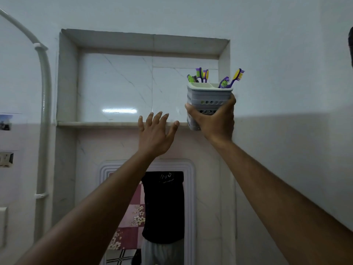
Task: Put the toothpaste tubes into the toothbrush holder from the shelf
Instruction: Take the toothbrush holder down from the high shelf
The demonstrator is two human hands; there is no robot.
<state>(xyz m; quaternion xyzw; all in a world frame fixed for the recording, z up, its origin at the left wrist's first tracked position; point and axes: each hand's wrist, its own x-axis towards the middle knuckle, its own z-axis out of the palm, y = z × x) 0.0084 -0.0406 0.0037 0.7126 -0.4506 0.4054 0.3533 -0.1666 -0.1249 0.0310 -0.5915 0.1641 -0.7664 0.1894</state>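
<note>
A grey perforated toothbrush holder with a white divided insert is raised at the right end of the wall niche. Several purple, green and yellow toothbrushes stick out of its top. My right hand grips the holder from below and behind. Just in front of the marble shelf ledge, my left hand is lifted with fingers spread and nothing in it. No toothpaste tube shows in view; the shelf top is hidden by its front edge.
The niche is framed in grey stone with marble tiles behind. A mirror with a white frame hangs below, reflecting a person in dark clothing. A white pipe runs down the left wall beside switch plates.
</note>
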